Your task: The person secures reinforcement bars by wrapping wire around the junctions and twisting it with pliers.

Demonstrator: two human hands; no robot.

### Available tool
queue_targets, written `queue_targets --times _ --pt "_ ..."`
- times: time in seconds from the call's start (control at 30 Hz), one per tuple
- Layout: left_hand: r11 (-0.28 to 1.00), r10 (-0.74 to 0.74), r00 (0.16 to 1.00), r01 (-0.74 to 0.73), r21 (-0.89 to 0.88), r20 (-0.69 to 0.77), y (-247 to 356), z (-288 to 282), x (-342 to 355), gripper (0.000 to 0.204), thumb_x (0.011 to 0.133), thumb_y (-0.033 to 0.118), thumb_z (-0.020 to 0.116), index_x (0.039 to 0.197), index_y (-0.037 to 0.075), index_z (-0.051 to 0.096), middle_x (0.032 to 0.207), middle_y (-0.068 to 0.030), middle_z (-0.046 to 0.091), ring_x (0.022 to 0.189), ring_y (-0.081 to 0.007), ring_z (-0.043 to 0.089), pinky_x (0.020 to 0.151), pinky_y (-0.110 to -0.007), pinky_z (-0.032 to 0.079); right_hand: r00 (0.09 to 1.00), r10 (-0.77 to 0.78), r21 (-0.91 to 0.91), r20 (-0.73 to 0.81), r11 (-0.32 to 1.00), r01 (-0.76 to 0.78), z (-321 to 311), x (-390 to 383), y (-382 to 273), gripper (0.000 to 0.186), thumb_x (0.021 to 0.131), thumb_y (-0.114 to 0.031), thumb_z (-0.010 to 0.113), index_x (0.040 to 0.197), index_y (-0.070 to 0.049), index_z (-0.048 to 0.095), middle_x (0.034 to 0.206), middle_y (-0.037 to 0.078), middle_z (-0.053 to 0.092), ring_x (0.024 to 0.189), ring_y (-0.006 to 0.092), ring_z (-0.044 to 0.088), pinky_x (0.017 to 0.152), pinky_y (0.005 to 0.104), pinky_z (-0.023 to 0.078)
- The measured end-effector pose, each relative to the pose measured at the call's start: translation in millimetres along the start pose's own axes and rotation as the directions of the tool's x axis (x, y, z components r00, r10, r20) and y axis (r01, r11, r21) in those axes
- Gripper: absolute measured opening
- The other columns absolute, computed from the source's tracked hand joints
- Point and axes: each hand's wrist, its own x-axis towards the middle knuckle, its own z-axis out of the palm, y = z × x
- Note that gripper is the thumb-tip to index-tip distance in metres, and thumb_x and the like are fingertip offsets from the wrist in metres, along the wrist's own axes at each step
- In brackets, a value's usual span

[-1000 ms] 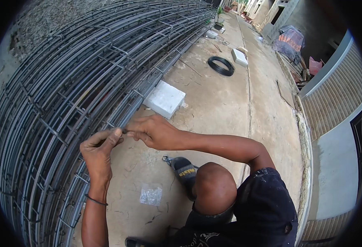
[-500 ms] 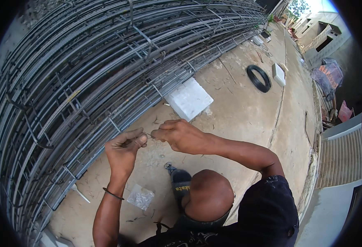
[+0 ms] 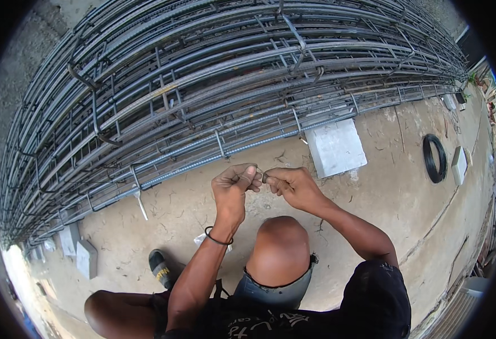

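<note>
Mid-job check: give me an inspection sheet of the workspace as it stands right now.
Surface: concrete floor, dark scraps scattered on it.
Job's things: thin dark piece, too small to identify.
Clutter: white block, grey block and white stick-like object, along the near side of the rebar cages.
Hands: left hand and right hand, both pinching at the piece.
Cables: nothing seen; a black coil, material unclear, lies right of the white block.
Surroundings: green leaves near the cages' right end.

Conc. floor (image 3: 129,229), white blk (image 3: 336,148) partly under rebar cages (image 3: 171,87), black coil (image 3: 428,159) at R, pale blks (image 3: 86,260) at L
</note>
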Motion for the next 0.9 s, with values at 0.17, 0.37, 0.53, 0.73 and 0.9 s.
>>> queue_targets --times 0.17,0.37,0.53,0.73,0.9 --pt "0.996 0.015 0.983 -0.031 0.084 0.182 -13 7 -12 0.035 0.087 0.027 0.066 0.105 -0.003 0.066 0.096 -0.0102 0.066 0.067 -0.0108 0.048 0.062 -0.024 0.042 0.976 0.133 0.323 0.17 0.929 -0.183 -10 -21 8 0.019 0.094 -0.012 0.052 0.083 0.001 0.061 0.062 0.001 0.052 0.057 0.0096 0.048 0.055 0.0262 0.042" --pt "0.997 -0.083 0.988 0.083 0.005 0.133 -41 21 -28 0.028 0.089 0.021 0.063 0.098 -0.005 0.066 0.082 -0.0079 0.066 0.07 -0.0107 0.049 0.067 -0.025 0.042 0.961 0.199 0.5 0.194 0.822 -0.271 9 -55 28 0.019 0.093 -0.015 0.055 0.079 -0.001 0.059 0.063 0.0 0.049 0.054 0.009 0.043 0.051 0.025 0.037" --pt "0.981 -0.143 0.927 0.179 -0.074 0.347 -35 18 -37 0.029 0.089 0.024 0.064 0.094 -0.005 0.067 0.078 -0.0074 0.064 0.067 -0.0119 0.051 0.068 -0.026 0.042 0.936 0.234 0.873 0.263 0.356 -0.334 34 -80 35 0.016 0.092 -0.016 0.057 0.082 -0.003 0.059 0.062 -0.001 0.045 0.054 0.0082 0.041 0.051 0.0239 0.035" --pt "0.988 -0.156 0.971 0.153 0.03 0.182 -38 4 -40 0.026 0.089 0.021 0.064 0.08 -0.003 0.066 0.067 -0.0047 0.062 0.062 -0.0095 0.05 0.061 -0.025 0.042 0.928 0.224 0.916 0.298 0.208 -0.344 62 -74 32 0.015 0.093 -0.014 0.055 0.083 -0.003 0.058 0.062 -0.003 0.045 0.054 0.0072 0.041 0.051 0.0223 0.034" --pt "0.966 -0.028 0.996 0.049 0.255 -0.087 -41 2 -33 0.026 0.091 0.016 0.059 0.075 -0.004 0.064 0.063 -0.0042 0.06 0.056 -0.0086 0.048 0.052 -0.025 0.04 0.989 0.086 0.319 -0.119 0.947 -0.044 72 -56 38 0.005 0.083 -0.002 0.057 0.088 -0.001 0.059 0.062 0.003 0.05 0.057 0.018 0.053 0.055 0.0295 0.043"
